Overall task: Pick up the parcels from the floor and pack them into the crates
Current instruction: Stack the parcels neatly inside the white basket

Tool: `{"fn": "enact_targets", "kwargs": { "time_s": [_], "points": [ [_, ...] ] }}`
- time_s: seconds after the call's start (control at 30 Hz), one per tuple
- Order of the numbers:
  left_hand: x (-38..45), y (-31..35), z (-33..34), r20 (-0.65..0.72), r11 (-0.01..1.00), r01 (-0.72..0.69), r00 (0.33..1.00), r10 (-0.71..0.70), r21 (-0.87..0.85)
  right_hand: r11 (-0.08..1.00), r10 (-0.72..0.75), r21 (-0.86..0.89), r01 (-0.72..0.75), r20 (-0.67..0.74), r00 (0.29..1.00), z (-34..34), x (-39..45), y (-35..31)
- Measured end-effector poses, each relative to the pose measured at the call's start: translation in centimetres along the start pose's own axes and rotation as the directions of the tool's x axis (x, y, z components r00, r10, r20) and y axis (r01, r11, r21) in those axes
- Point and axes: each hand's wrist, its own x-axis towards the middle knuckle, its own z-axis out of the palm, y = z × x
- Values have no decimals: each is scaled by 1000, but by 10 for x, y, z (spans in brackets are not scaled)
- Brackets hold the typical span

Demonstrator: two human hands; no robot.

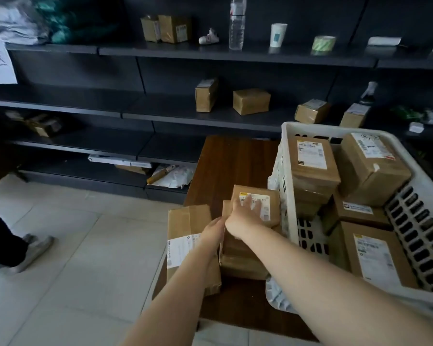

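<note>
On top of a small brown parcel (256, 204), the right hand (245, 216) lies flat with fingers spread. Beside it, the left hand (214, 231) reaches in against the parcel's side; I cannot tell if it grips. Both sit on a dark wooden table (225, 166). Just right stands a white crate (289, 186) full of parcels.

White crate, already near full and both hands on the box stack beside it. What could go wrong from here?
1. The white crate holds five visible parcels, one tilted on top; another could ride above the rim and slide off.
2. The right hand lies flat on the top box and the left hand is at the side of the stack; lifted this way, the lower boxes may slip.
3. The crate looks to overhang the wooden table; added weight might tip it.
</note>
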Motion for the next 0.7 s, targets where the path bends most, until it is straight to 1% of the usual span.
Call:
{"fn": "enact_targets", "kwargs": {
  "time_s": [0.03, 0.1, 0.13, 0.2, 0.27, 0.33, 0.37, 0.4, 0.43, 0.47, 0.5, 0.53, 0.57, 0.6, 0.63, 0.7],
  "points": [
    [-1, -2, 1, 37, 999, 17, 999, -15, -40, 998, -33, 46, 34, -25, 999, -1, 2, 5],
    [-2, -5, 4, 99, 1000, 17, 995, -18, 11, 997, -30, 74, 37, -99, 995, -1, 6, 14],
    [-1, -7, 6, 110, 999, -5, 994, -1, 50, 997, -18, 70, 26, -121, 992, -1, 8, 18],
    [2, -7, 9, 89, 997, -51, 995, 45, 62, 994, 18, 106, -3, -138, 990, -2, 8, 23],
    [2, -5, 11, 44, 997, -72, 996, 72, 17, 984, 19, 175, 15, -189, 982, -3, 7, 26],
    [2, -6, 10, 17, 996, -83, 996, 84, -32, 982, -1, 180, 59, -306, 952, 0, 4, 26],
    [1, -7, 8, 4, 995, -79, 997, 80, -65, 978, 12, 200, 67, -370, 929, 2, 3, 26],
    [0, -9, 6, -11, 992, -71, 997, 70, -100, 965, 47, 255, 64, -406, 912, 3, 1, 26],
    [-3, -11, 3, -27, 989, -58, 998, 55, -133, 939, 98, 340, 47, -397, 912, 2, 0, 24],
    [-6, -12, -1, -46, 987, -47, 998, 40, -156, 900, 153, 435, 12, -342, 927, 0, -2, 22],
    [-12, -12, -6, -68, 985, -33, 997, 21, -168, 860, 182, 510, -19, -270, 946, -3, -5, 21],
    [-18, -10, -11, -93, 983, -20, 996, 3, -180, 831, 167, 556, -21, -215, 962, -7, -9, 19],
    [-25, -7, -17, -115, 980, -3, 993, -21, -197, 814, 116, 581, 26, -207, 971, -12, -13, 16],
    [-34, -1, -23, -132, 976, 12, 990, -42, -218, 796, 41, 594, 113, -239, 970, -21, -18, 12],
    [-43, 8, -29, -144, 970, 12, 988, -49, -241, 769, -42, 602, 217, -290, 956, -33, -25, 6],
    [-62, 36, -37, -193, 964, -57, 981, 6, -261, 708, -187, 577, 407, -403, 896, -68, -39, -4]
  ]
}}
